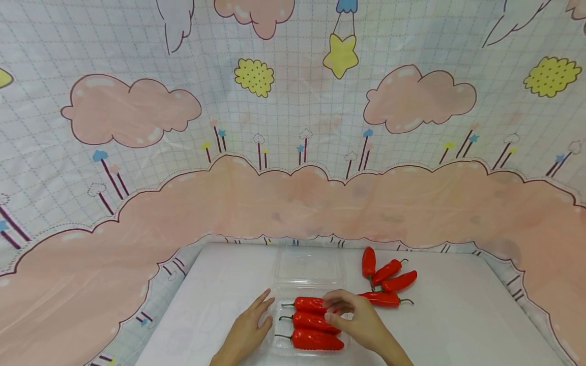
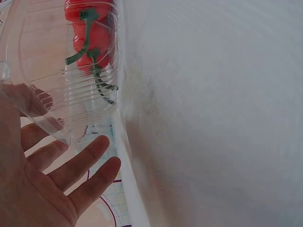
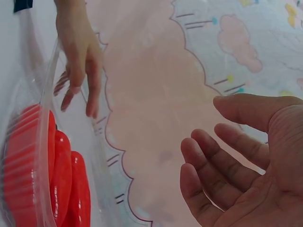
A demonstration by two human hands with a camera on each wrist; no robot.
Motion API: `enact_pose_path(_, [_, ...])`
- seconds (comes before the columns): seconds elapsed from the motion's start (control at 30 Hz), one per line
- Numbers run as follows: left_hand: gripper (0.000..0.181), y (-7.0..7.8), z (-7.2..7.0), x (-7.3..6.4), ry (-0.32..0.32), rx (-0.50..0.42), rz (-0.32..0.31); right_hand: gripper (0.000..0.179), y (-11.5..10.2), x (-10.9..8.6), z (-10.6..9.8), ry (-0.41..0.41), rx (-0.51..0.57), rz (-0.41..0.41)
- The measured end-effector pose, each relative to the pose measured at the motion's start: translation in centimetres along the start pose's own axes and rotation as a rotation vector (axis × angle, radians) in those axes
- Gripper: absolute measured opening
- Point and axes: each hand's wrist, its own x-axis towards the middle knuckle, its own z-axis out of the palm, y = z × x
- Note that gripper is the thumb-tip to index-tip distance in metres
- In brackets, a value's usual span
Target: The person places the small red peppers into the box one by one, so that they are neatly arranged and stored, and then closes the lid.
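A clear plastic clamshell tray lies at the near middle of the white table, its lid folded open behind it. Three red chilli peppers lie side by side in it, stems pointing left. My left hand rests flat beside the tray's left wall, fingers straight; the left wrist view shows these fingers against the clear wall, with the peppers inside. My right hand hovers over the tray's right end with loosely curled fingers. In the right wrist view its palm is empty.
Several more red peppers lie loose on the table just right of the tray and behind my right hand. A cartoon cloth with pink clouds drapes behind and around the table. The table's left edge runs near my left hand.
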Motion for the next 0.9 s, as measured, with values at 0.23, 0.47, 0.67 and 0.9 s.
enact_pose_path(0.23, [0.042, 0.0, 0.0, 0.0, -0.001, 0.005, -0.002, 0.037, 0.2, -0.2, -0.7, 0.042, -0.004, 0.001])
enact_pose_path(0.47, [0.041, 0.0, 0.0, 0.0, -0.001, 0.007, -0.007, 0.033, 0.5, -0.3, -1.4, 0.070, -0.012, -0.003])
enact_pose_path(0.67, [0.041, 0.0, 0.0, 0.0, -0.001, 0.000, -0.008, 0.030, 0.9, -0.2, -2.0, 0.092, -0.028, -0.017])
enact_pose_path(0.9, [0.042, 0.0, 0.0, 0.0, -0.011, -0.008, -0.012, 0.031, 1.4, 0.0, -2.7, 0.158, -0.054, 0.059])
